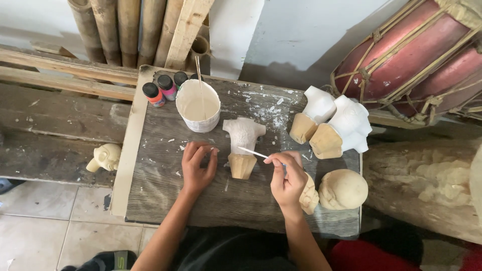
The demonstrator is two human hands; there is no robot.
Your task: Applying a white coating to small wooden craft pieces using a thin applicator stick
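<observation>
cup holds white paint, stick | right grip pinches brush | left grip loose, empty

Three small round paint bottles with black caps stand in a row at the board's far left corner, just beside the white tub: one with an orange label band, one pink, one green. No signs or screens.

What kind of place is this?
Most likely a small woodcarving and painting workshop: half-primed wooden figures stand on a rough plank table, beside a cup of white paint and small paint bottles.
</observation>
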